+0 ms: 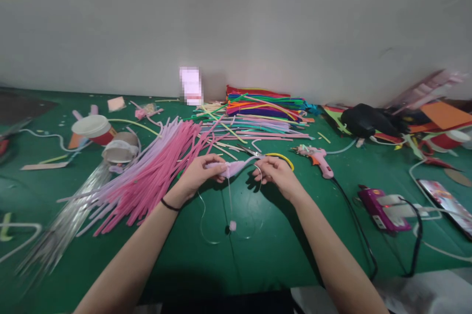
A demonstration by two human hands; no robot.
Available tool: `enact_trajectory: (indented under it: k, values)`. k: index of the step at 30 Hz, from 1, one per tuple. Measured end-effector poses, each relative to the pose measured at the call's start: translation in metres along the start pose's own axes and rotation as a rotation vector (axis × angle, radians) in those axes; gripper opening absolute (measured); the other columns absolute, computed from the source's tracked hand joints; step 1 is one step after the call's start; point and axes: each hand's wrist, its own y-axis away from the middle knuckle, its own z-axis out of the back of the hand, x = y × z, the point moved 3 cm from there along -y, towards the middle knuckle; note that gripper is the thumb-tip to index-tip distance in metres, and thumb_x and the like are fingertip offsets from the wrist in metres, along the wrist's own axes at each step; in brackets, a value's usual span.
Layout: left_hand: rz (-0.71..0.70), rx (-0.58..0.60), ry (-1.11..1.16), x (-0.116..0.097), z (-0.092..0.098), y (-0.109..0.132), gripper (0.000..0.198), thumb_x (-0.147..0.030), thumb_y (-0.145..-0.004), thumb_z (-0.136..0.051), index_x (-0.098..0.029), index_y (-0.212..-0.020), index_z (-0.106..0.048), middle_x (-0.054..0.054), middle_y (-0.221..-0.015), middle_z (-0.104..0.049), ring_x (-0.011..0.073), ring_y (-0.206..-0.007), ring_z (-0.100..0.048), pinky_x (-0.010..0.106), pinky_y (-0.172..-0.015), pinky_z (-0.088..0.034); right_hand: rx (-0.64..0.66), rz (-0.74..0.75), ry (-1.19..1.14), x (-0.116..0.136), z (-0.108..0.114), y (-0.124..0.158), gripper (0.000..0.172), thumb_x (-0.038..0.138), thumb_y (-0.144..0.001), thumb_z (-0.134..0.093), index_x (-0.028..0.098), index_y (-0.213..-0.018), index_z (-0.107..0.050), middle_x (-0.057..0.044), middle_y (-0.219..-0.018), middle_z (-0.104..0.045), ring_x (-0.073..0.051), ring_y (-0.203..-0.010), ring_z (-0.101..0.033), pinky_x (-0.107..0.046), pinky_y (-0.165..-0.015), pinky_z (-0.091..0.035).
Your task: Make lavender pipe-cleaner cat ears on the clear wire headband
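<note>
My left hand (199, 174) pinches a lilac fuzzy piece (234, 168) that looks like folded pipe cleaners. From its right end a single lilac strand runs to my right hand (277, 172), whose fingers are closed around the strand's end. A thin pale thread or wire (260, 175) curves beside the right fingers; whether they grip it too, I cannot tell. Below the lilac piece hangs a fine string with a small pale fuzzy ball (232, 226) at its lower end. Clear, looping line lies under both hands on the green table (254, 260).
Pink and lilac pipe cleaners (158, 171) lie left of my hands; multicoloured bundles (263, 105) sit behind. A pink glue gun (319, 157) with a black cord is to the right, near a purple power strip (383, 210) and a phone (448, 206). Cups (98, 128) stand at left.
</note>
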Motion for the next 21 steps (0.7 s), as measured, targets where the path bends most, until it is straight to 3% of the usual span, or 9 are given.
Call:
enact_trajectory:
  k: [3,6,9,14,17,21]
  values:
    - [-0.024,-0.035,0.021,-0.003,0.003,0.0,0.026,-0.033,-0.07,-0.075,-0.014,-0.082,-0.061,0.0,-0.067,-0.064,0.0101,-0.055,-0.061,0.022,-0.057,-0.053,-0.207,0.24,-0.006,0.013,-0.002,0.006,0.022,0.042,-0.083,-0.06,0.02,-0.085,-0.054,-0.001,-0.068,-0.069,-0.013,-0.056,-0.064,-0.019,-0.044,-0.046]
    - [-0.045,-0.022,-0.013,-0.01,0.002,0.002,0.026,-0.033,-0.07,-0.075,-0.013,-0.082,-0.062,0.0,-0.068,-0.064,0.0108,-0.057,-0.061,0.023,-0.058,-0.053,-0.181,0.403,0.184,0.025,-0.018,0.013,0.024,0.039,-0.079,-0.066,0.021,-0.093,-0.059,-0.004,-0.086,-0.07,-0.017,-0.077,-0.067,-0.026,-0.063,-0.053]
    - [-0.085,-0.005,-0.06,-0.024,-0.001,0.002,0.026,-0.034,-0.072,-0.073,-0.013,-0.084,-0.062,0.001,-0.071,-0.064,0.0118,-0.061,-0.061,0.024,-0.059,-0.053,-0.136,0.473,0.281,0.035,-0.028,0.012,0.023,0.036,-0.077,-0.069,0.021,-0.094,-0.064,-0.005,-0.095,-0.069,-0.018,-0.084,-0.066,-0.029,-0.075,-0.053]
    - [-0.164,0.076,-0.204,-0.071,-0.003,-0.002,0.028,-0.036,-0.072,-0.072,-0.015,-0.089,-0.063,0.003,-0.08,-0.065,0.0136,-0.068,-0.063,0.026,-0.063,-0.053,-0.097,0.498,0.202,0.065,-0.03,-0.002,0.023,0.035,-0.075,-0.071,0.019,-0.092,-0.066,-0.005,-0.089,-0.07,-0.018,-0.082,-0.067,-0.03,-0.075,-0.054]
    - [-0.19,0.172,-0.421,-0.106,-0.006,-0.001,0.03,-0.038,-0.075,-0.067,-0.016,-0.095,-0.064,0.003,-0.077,-0.066,0.0138,-0.066,-0.062,0.023,-0.057,-0.049,-0.074,0.549,0.212,0.091,-0.033,-0.008,0.022,0.035,-0.075,-0.071,0.019,-0.089,-0.068,-0.004,-0.085,-0.07,-0.018,-0.077,-0.066,-0.029,-0.071,-0.054]
    - [-0.332,0.165,-0.705,-0.139,-0.013,0.01,0.028,-0.043,-0.078,-0.063,-0.016,-0.076,-0.065,0.0,-0.065,-0.061,0.0107,-0.059,-0.054,0.02,-0.052,-0.04,-0.058,0.627,0.222,0.119,-0.042,-0.004,0.021,0.034,-0.075,-0.072,0.02,-0.091,-0.069,-0.004,-0.084,-0.071,-0.016,-0.075,-0.066,-0.03,-0.07,-0.054]
